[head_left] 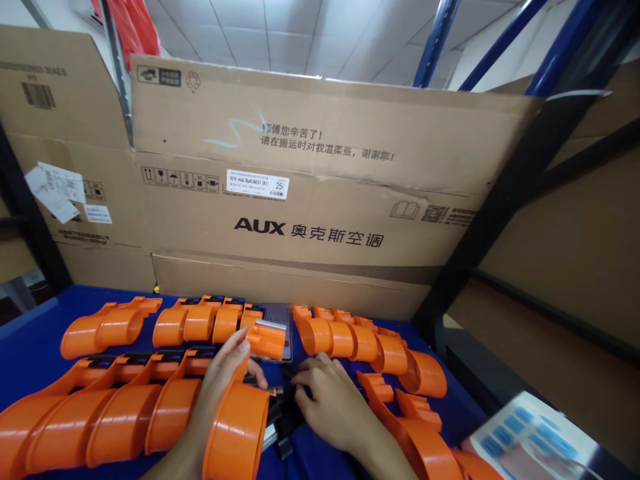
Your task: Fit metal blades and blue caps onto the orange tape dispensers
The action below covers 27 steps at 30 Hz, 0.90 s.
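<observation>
Head view, clock read from the hands: one orange ring piece sits at 7 o'clock in the left hand, its fingers wrapped around the upper part. The right hand curls over a black part; whether that grip pinches, I cannot tell. More rings: two at 9, four at 10, four nearer 9, five at 2. Cardboard walls off 12; bare blue table shows at 6.

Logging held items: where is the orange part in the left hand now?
In the head view, the orange part is low and left of centre, gripped by the left hand, left of the right hand.
</observation>
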### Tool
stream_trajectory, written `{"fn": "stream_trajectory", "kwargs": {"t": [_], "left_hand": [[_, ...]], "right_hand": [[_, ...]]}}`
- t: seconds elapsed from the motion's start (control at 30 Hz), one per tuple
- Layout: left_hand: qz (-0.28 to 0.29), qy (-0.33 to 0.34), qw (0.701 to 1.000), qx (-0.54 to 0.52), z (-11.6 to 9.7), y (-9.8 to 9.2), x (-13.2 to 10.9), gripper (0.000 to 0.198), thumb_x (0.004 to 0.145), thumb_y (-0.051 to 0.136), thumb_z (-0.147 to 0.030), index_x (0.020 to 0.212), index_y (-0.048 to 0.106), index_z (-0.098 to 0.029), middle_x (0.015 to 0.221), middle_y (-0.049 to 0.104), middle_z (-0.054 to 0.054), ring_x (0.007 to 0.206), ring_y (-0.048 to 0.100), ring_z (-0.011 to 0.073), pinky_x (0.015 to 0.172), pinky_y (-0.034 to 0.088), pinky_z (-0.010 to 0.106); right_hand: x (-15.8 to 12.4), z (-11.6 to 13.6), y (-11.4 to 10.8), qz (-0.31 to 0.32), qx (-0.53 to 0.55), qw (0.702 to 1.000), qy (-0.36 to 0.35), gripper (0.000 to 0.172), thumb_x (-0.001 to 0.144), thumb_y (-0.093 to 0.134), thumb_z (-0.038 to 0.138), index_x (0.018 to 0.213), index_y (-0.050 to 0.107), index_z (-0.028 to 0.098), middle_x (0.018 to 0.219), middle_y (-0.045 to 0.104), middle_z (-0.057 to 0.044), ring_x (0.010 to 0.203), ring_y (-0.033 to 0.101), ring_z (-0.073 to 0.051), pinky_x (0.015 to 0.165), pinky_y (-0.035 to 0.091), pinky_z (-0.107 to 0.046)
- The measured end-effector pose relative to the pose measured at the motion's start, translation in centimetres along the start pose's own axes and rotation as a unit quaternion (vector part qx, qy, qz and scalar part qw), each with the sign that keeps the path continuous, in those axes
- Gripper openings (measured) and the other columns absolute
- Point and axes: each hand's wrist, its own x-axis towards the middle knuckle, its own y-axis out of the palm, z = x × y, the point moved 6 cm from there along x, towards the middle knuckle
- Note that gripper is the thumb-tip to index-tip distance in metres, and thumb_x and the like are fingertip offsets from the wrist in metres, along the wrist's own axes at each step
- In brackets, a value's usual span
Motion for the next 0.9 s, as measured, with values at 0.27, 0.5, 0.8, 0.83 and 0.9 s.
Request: {"fn": "stream_trajectory", "kwargs": {"t": [0.27, 0.5, 0.8, 0.83, 0.9], "left_hand": [[-0.015, 0.023, 0.998, 0.054, 0.3, 0.2, 0.1, 0.066, 0.087, 0.061, -0.057, 0.136, 0.054, -0.012, 0.058, 0.072, 0.002, 0.056, 0.063, 0.0191, 0.065, 0.046, 0.029], [0.001, 0.029, 0.998, 0.052, -0.1, 1.4, -1.1, 0.064, 0.090, 0.062, -0.052, 0.141, 0.046, -0.017, 0.067, 0.071, 0.000, 0.065, 0.066, 0.0190, 0.074, 0.050, 0.031], [0.070, 0.061, 0.994, 0.051, -0.2, 2.9, -2.2, 0.050, 0.090, 0.064, -0.045, 0.135, 0.052, -0.025, 0.089, 0.070, 0.002, 0.072, 0.067, 0.0181, 0.076, 0.052, 0.033], [0.074, 0.061, 0.994, 0.050, -0.2, 2.9, -2.3, 0.049, 0.091, 0.064, -0.045, 0.135, 0.053, -0.025, 0.091, 0.070, 0.002, 0.072, 0.067, 0.0179, 0.077, 0.052, 0.033], [0.083, 0.060, 0.993, 0.052, -0.2, 3.0, -2.4, 0.049, 0.091, 0.065, -0.044, 0.135, 0.053, -0.026, 0.092, 0.069, 0.002, 0.072, 0.066, 0.0175, 0.077, 0.052, 0.033]], "right_hand": [[0.3, -0.9, -1.2, -0.095, 0.087, 0.992, 0.006, 0.022, 0.083, 0.052, 0.012, 0.082, 0.071, 0.022, 0.095, 0.068, -0.005, 0.095, 0.064, -0.022, 0.086, 0.046, -0.033], [-0.7, -1.8, -4.6, -0.312, 0.193, 0.930, -0.007, 0.006, 0.094, 0.056, 0.027, 0.098, 0.056, 0.023, 0.088, 0.067, -0.003, 0.076, 0.065, -0.019, 0.072, 0.052, -0.030], [-1.8, 1.4, -5.4, -0.289, 0.130, 0.935, -0.161, 0.029, 0.095, 0.058, 0.020, 0.123, 0.064, 0.026, 0.116, 0.067, -0.010, 0.109, 0.063, -0.026, 0.095, 0.053, -0.044], [-1.8, 1.4, -5.4, -0.292, 0.125, 0.935, -0.160, 0.029, 0.095, 0.058, 0.020, 0.123, 0.065, 0.026, 0.115, 0.066, -0.010, 0.108, 0.063, -0.026, 0.093, 0.054, -0.044], [-1.8, 1.2, -5.4, -0.300, 0.125, 0.933, -0.153, 0.029, 0.094, 0.059, 0.020, 0.122, 0.067, 0.026, 0.111, 0.063, -0.010, 0.104, 0.063, -0.026, 0.089, 0.056, -0.043]]}}
